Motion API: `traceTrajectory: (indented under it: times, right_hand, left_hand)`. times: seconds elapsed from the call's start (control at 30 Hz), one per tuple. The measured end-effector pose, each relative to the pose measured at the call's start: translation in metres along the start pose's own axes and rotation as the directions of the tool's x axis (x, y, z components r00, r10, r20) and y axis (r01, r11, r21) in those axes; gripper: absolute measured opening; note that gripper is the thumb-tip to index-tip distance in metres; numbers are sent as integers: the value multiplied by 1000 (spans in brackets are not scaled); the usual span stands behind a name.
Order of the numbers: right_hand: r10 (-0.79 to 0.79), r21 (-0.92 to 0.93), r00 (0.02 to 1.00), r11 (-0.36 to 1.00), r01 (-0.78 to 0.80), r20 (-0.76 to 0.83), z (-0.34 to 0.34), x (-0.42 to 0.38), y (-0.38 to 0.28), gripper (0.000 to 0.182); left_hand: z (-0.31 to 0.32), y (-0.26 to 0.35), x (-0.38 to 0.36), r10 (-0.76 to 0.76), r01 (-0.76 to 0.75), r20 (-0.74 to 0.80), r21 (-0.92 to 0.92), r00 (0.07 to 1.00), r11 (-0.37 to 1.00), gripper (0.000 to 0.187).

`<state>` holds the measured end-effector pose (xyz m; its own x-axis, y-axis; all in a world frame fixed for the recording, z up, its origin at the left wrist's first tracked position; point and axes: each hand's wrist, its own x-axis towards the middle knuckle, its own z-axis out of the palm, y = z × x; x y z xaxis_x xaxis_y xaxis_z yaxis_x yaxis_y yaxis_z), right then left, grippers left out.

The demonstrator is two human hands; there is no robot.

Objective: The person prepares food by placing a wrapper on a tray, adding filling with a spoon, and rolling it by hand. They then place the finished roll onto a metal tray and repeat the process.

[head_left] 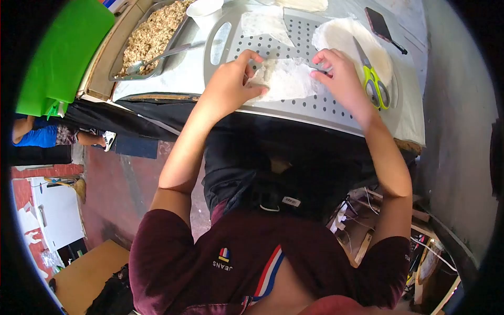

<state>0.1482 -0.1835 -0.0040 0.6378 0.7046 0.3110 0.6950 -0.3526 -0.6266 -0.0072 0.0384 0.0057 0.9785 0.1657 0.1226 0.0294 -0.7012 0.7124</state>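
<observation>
A thin, whitish translucent wrapper sheet [291, 84] lies on a grey board with rows of holes [268, 108]. At its left end my left hand [231, 84] has thumb and fingers curved apart, with the thumb tip touching the sheet's edge. My right hand [338, 79] pinches the sheet's right end between thumb and fingers. Another piece of wrapper [265, 23] lies farther back on the board. To the right, green-handled scissors [375, 86] rest on a stack of round wrappers [341, 37].
At the back left stands a metal tray [157, 37] of brown crumbly filling with a spoon [163, 56], beside a white bowl [205, 11]. A phone [378, 23] and a black pen [400, 48] lie back right. Another person's leg [90, 138] shows far left.
</observation>
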Motion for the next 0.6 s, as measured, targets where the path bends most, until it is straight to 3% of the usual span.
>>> traceTrajectory:
  times: [0.07, 0.2, 0.27, 0.4, 0.47, 0.53, 0.6]
  right_hand:
    - [-230, -266, 968, 944, 196, -101, 2, -7, -10, 19]
    - [-308, -280, 951, 912, 301, 21, 6, -15, -27, 17]
    - [-300, -263, 949, 912, 316, 99, 7, -17, -36, 17]
    - [-368, -116, 929, 922, 370, 40, 14, 7, -53, 19]
    - [-449, -50, 892, 891, 452, 51, 26, 36, -72, 22]
    - [-498, 61, 864, 867, 495, 66, 51, 71, -94, 23]
    - [-561, 126, 825, 826, 550, 72, 90, 106, -115, 22]
  left_hand:
    - [2, -1, -4, 51, -47, -89, 44, 995, 998, 54]
    - [-9, 1, -16, 176, -137, -326, 139, 929, 981, 48]
    - [-30, 5, -26, 105, -99, -449, 36, 887, 994, 37]
    - [-70, -30, -50, -12, -14, -751, -29, 660, 999, 26]
    - [-81, -59, -59, -119, -16, -847, -148, 519, 989, 32]
    - [-82, -92, -64, -179, -74, -912, -221, 369, 973, 39]
    - [-84, -120, -69, -245, -163, -923, -302, 297, 939, 44]
